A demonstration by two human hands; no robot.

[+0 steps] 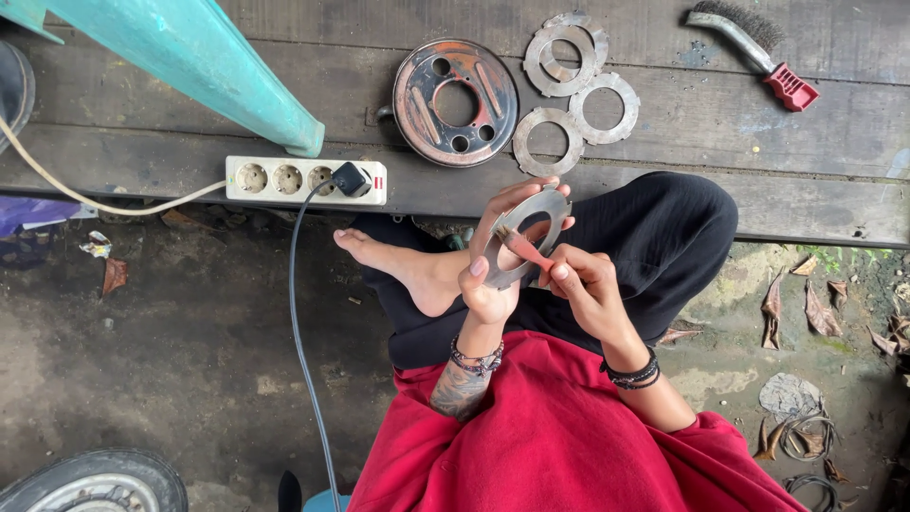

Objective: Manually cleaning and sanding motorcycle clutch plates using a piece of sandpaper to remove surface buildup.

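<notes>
Ring [527, 210] of grey metal, gripped upright in left hand [498, 261], right hand [583, 284] pinching pink-handled tool [524, 248] against its face, spare rings [548, 140] on planks beyond.

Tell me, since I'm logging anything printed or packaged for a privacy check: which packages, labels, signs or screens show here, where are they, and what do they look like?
No package, label, sign or screen is clearly in view.
Crumpled white and pale scrap: on the ground at far left, below the white power strip; possibly a wrapper, too small to tell.
Flat grey metal ring: held in the left hand, bare metal, no label showing.
</notes>
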